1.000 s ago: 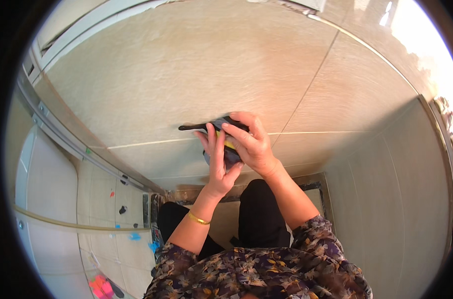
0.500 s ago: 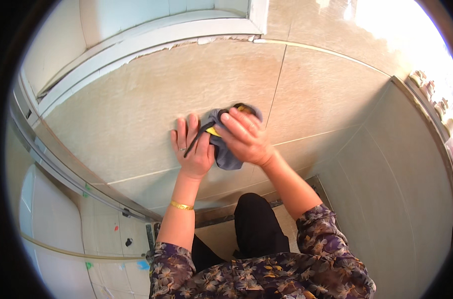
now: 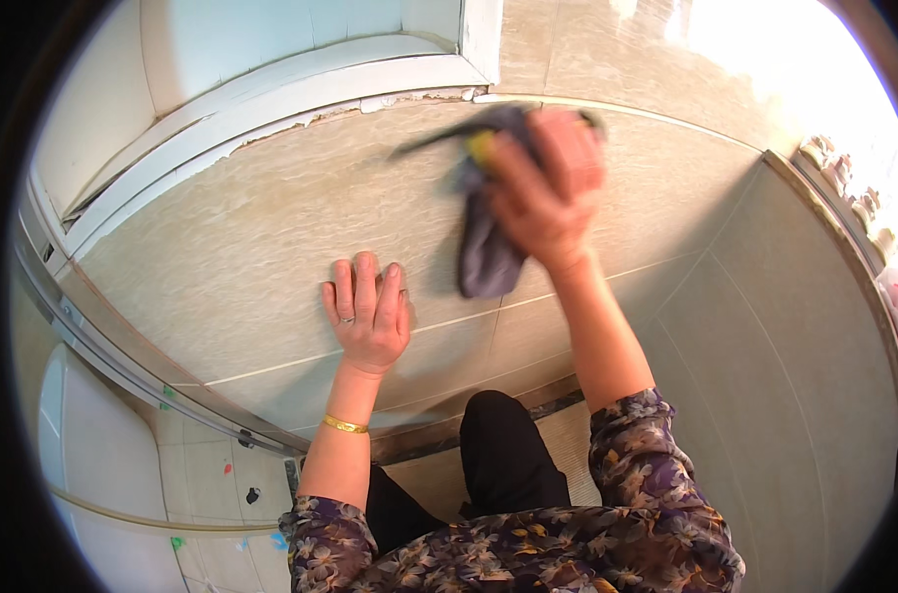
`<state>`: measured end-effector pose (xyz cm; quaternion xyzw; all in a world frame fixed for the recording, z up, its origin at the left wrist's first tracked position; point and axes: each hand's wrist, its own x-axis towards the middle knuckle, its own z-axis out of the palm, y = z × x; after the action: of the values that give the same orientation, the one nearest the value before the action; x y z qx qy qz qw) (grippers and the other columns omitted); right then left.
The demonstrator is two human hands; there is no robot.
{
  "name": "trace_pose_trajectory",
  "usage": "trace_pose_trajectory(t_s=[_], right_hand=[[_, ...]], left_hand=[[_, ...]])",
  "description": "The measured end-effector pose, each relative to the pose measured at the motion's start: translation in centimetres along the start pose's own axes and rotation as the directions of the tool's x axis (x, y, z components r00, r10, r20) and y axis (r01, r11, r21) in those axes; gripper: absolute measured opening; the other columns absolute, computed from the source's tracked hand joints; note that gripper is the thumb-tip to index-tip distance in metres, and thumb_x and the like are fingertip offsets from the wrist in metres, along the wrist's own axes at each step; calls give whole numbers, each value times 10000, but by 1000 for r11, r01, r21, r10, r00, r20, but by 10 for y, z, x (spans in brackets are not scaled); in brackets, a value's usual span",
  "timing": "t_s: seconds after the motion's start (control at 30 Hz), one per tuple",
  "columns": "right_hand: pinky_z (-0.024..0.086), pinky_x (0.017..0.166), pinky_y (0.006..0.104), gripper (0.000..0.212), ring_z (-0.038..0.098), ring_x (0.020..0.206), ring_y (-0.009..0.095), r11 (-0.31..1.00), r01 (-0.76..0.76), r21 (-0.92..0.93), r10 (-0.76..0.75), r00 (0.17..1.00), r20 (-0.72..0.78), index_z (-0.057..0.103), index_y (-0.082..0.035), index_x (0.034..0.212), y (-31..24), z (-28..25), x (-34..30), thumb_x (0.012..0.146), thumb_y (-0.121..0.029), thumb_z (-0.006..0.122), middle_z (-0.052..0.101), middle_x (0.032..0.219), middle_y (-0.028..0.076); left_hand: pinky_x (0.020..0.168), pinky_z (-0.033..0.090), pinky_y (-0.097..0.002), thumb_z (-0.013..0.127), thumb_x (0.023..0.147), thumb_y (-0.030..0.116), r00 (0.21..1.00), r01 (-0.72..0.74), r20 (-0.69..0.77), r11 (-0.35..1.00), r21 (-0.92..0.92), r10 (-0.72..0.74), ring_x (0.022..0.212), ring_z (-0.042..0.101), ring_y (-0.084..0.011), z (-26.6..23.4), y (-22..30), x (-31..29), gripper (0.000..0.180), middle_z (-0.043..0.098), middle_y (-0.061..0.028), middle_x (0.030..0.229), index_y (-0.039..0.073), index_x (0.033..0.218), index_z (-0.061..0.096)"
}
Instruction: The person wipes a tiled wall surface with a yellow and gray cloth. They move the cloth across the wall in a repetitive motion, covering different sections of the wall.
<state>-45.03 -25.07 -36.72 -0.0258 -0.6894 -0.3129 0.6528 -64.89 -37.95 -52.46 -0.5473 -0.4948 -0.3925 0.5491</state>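
Observation:
My right hand [image 3: 553, 188] is wrapped round a grey cloth [image 3: 490, 252] and presses it to the beige tiled wall [image 3: 271, 227], just below the white frame. The cloth hangs down in a loose fold. A yellow patch and a long dark strip stick out by the fingers; motion blurs them, and I cannot make out what they belong to. Lower and to the left, my left hand [image 3: 368, 316] lies flat on the tile with its fingers stretched, holding nothing. A ring and a gold bracelet [image 3: 345, 424] show on that arm.
A white frame [image 3: 370, 79] with a rough lower edge runs above the tiles. A low tiled partition [image 3: 765, 326] stands at right, with shoes [image 3: 834, 168] beyond it. A metal track [image 3: 163, 371] curves along the left. Small scraps lie on the floor at lower left.
My right hand has swept the cloth up and to the right, away from my left hand. The left hand, formerly beside the cloth, now rests slightly lower on the tile.

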Motion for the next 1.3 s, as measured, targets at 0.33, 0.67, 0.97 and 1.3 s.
trace_pose_trajectory(t_s=[0.33, 0.67, 0.97, 1.3], right_hand=[[278, 1136, 538, 410, 447, 1329, 384, 973, -86, -215, 106, 991, 82, 671, -195, 1230, -52, 15, -5, 860, -366, 632, 515, 1401, 149], [348, 1086, 527, 289, 578, 1134, 353, 962, -268, 56, 249, 940, 233, 708, -240, 1073, -98, -3, -127, 788, -194, 719, 592, 1232, 61], [318, 1113, 514, 511, 397, 1318, 452, 759, -612, -224, 598, 790, -131, 550, 19, 1309, -61, -24, -197, 804, 77, 500, 371, 1448, 279], [386, 1041, 504, 305, 501, 1240, 372, 940, -317, -124, 319, 948, -2, 686, -199, 1064, -76, -16, -200, 792, -63, 665, 522, 1321, 119]], left_hand=[[1172, 194, -550, 514, 979, 197, 1000, -23, 2, 999, 40, 23, 1403, 346, -446, -2, -3, -2, 373, 449, -232, 1465, 53, 1318, 570], [1171, 203, -543, 515, 984, 203, 999, -39, -24, 999, 9, 40, 1395, 362, -439, 1, -1, -2, 360, 460, -231, 1456, 59, 1309, 573], [1173, 198, -542, 507, 995, 211, 999, -33, -40, 999, 21, 34, 1387, 372, -451, 4, 2, 0, 361, 469, -238, 1445, 49, 1313, 564], [1175, 193, -539, 511, 987, 215, 999, -46, -17, 999, 27, 46, 1392, 362, -446, 1, -2, -3, 361, 463, -239, 1449, 63, 1309, 569]])
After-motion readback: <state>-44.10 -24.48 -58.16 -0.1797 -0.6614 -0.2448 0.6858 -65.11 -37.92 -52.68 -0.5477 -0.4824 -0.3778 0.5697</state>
